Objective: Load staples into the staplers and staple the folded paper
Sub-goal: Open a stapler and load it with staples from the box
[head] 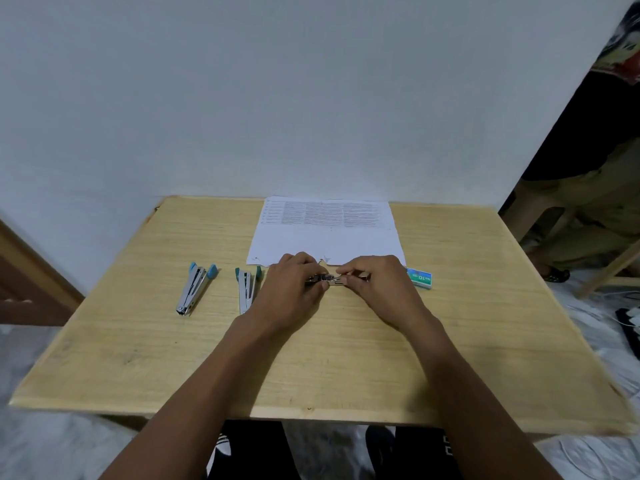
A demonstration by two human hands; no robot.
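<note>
Your left hand (294,289) grips a small stapler (320,279). Your right hand (375,280) pinches its other end, beside the folded paper (325,244).

A plain room in a home is doubling as a workspace: a low wooden counter (450,341) is standing against a bare white wall (277,98), a person (595,188) is sitting nearby on a beige plastic stool (540,216), and white cables (595,311) are trailing across the floor.
</note>
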